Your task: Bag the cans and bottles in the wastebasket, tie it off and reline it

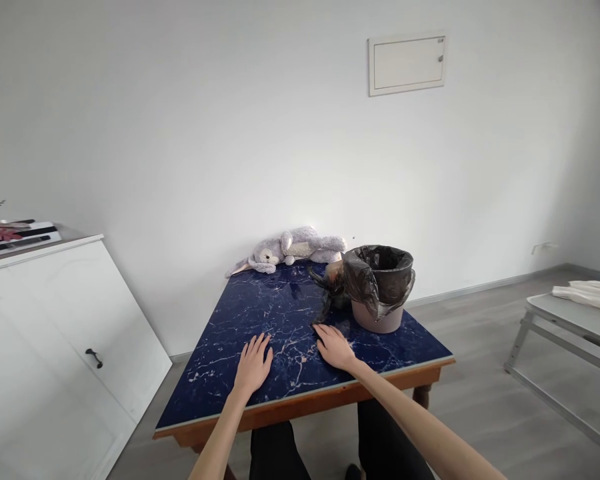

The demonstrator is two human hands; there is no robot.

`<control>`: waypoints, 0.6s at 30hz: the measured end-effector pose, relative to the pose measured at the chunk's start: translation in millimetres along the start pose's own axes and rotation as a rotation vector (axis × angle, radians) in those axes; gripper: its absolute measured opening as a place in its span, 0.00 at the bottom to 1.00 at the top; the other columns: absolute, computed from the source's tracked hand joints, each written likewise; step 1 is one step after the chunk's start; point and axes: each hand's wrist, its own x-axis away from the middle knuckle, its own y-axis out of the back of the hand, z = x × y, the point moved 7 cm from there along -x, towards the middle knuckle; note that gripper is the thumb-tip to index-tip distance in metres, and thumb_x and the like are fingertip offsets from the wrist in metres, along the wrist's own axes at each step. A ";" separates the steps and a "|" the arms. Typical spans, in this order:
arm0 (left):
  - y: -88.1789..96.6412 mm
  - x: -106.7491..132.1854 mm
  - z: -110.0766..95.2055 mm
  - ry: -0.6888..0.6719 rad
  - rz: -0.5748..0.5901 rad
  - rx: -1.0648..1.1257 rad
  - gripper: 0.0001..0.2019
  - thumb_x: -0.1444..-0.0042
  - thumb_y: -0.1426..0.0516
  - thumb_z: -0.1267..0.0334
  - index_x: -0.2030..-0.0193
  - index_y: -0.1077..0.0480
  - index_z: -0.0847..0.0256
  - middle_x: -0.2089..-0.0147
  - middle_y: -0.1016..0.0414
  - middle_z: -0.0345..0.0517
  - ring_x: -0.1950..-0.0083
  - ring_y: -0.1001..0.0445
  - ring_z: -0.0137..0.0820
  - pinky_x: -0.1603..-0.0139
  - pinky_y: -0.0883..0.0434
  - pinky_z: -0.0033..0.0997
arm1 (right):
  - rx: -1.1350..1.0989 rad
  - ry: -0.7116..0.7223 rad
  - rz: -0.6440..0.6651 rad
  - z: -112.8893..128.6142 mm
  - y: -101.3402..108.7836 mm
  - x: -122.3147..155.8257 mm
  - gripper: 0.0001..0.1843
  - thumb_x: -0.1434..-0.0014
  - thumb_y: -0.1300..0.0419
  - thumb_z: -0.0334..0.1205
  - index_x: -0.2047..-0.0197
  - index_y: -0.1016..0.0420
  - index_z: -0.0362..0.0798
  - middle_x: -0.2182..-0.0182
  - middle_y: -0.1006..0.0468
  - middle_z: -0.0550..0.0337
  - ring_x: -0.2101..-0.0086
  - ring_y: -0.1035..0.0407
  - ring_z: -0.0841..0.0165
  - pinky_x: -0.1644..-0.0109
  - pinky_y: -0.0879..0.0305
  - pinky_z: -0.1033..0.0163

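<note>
Head view: a blue marble-look table (260, 310) is seen from its near edge, with two bare hands laid on top and a lined bin parked off to the right.
Left hand (253, 363): placed palm down, a bit in from the near edge; fingers stretched out and slightly spread, nothing seen to be gripped.
Right hand (334, 345): also laid palm down, closer to the near right corner; fingers extended, thumb held apart, no grip seen. Whether the bag's loose tail is actually being touched at the fingertips can't be told.
Black bag (336, 288): crumpled up just left of the bin, beyond the right hand; contents can't really be made out.
Bin (377, 319): stood upright just beside the right edge, black liner (359, 270) folded over its rim.
Tip-over risk: pretty real, tbh. If the bin were shoved rightward by an arm or the bag, it could be sent off that edge.
Liner risk: could be dragged off the rim if its loose skirt were caught.
Snag risk: thin plastic could be torn if the tail were tugged hard.
Plush rabbit (300, 251): lying along the far edge; could be bumped if the bag were pushed back.
</note>
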 end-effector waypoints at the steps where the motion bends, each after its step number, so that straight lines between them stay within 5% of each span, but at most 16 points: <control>1: -0.6 2.2 -2.2 0.006 -0.017 -0.005 0.29 0.25 0.58 0.48 0.25 0.35 0.56 0.21 0.40 0.50 0.19 0.44 0.49 0.21 0.44 0.59 | -0.019 0.036 0.012 10.7 -0.1 9.0 0.32 0.30 0.51 0.35 0.24 0.37 0.47 0.29 0.33 0.47 0.29 0.40 0.57 0.21 0.55 0.47; 5: -4.3 17.0 -14.5 0.022 -0.080 -0.025 0.27 0.25 0.57 0.53 0.27 0.32 0.57 0.23 0.36 0.53 0.21 0.41 0.52 0.23 0.41 0.61 | -0.143 0.196 0.102 59.0 2.0 52.2 0.31 0.30 0.49 0.36 0.25 0.34 0.52 0.29 0.32 0.53 0.29 0.40 0.58 0.21 0.57 0.45; 7: -5.8 27.3 -21.6 0.021 -0.099 -0.034 0.27 0.25 0.57 0.52 0.27 0.33 0.57 0.23 0.36 0.53 0.21 0.41 0.51 0.23 0.41 0.60 | -0.229 0.283 0.180 82.7 6.5 74.8 0.28 0.29 0.48 0.39 0.28 0.30 0.56 0.32 0.26 0.56 0.33 0.34 0.59 0.24 0.45 0.50; 10: -5.6 41.3 -30.7 0.009 -0.113 -0.041 0.28 0.26 0.56 0.51 0.26 0.33 0.57 0.22 0.37 0.53 0.20 0.42 0.50 0.22 0.42 0.59 | -0.380 0.341 0.281 104.6 20.9 97.0 0.21 0.25 0.49 0.47 0.39 0.20 0.59 0.47 0.15 0.60 0.50 0.19 0.64 0.44 0.24 0.63; 12: -3.3 46.2 -34.5 0.003 -0.122 -0.039 0.27 0.26 0.56 0.52 0.27 0.33 0.58 0.22 0.37 0.53 0.20 0.42 0.50 0.22 0.42 0.58 | -0.448 0.299 0.271 105.6 34.9 97.9 0.23 0.23 0.54 0.50 0.41 0.19 0.55 0.54 0.13 0.59 0.60 0.17 0.66 0.55 0.22 0.66; 18: 6.8 41.1 -36.7 -0.001 -0.148 -0.018 0.25 0.28 0.54 0.57 0.32 0.29 0.60 0.29 0.27 0.56 0.23 0.37 0.50 0.24 0.40 0.56 | -0.397 0.116 0.142 89.6 58.1 72.9 0.24 0.24 0.54 0.47 0.33 0.30 0.49 0.65 0.14 0.59 0.72 0.20 0.67 0.63 0.26 0.65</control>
